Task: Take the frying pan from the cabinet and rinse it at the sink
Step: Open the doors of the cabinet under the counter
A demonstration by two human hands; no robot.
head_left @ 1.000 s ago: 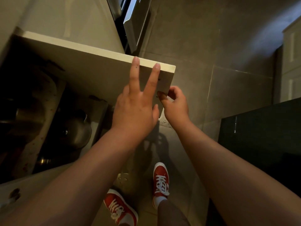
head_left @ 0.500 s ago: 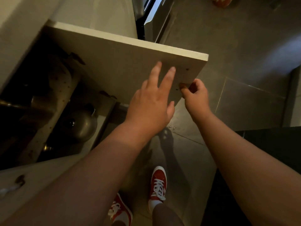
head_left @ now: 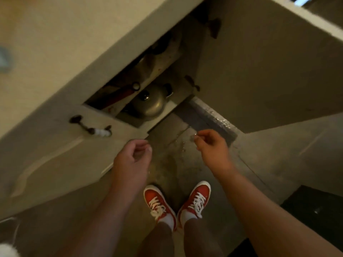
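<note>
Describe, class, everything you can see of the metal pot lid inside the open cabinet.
The pot lid is a domed, dull silver piece that looks like brushed metal, with a dark round knob on top that catches a small highlight. It sits low in the open cabinet, beneath a shelf, tilted toward the camera. A dark handle-like part shows at its upper right edge. What it rests on is hidden in shadow. Neither hand touches it.

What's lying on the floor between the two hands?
Nothing solid. In the head view, only bare grey floor with a few wet-looking spots shows between the left hand and the right hand.
</note>
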